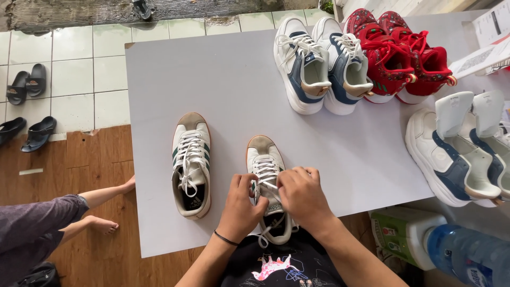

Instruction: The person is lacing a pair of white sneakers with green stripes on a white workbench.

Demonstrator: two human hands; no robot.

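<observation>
Two white sneakers with green stripes and tan toes stand on a grey table (223, 90). The right sneaker (264, 159) lies under both hands near the table's front edge. My left hand (241, 204), with a black band at the wrist, and my right hand (300, 194) pinch its white laces (265, 170) over the tongue. The left sneaker (191, 165) stands apart beside it, laces tied loosely, untouched.
At the far side stand a white-and-blue pair (321, 66) and a red pair (398, 56); another white-and-blue pair (462, 149) sits at right. Papers (489, 42) lie top right. A person's bare legs (101, 210) are at left; black sandals (26, 106) lie on the floor.
</observation>
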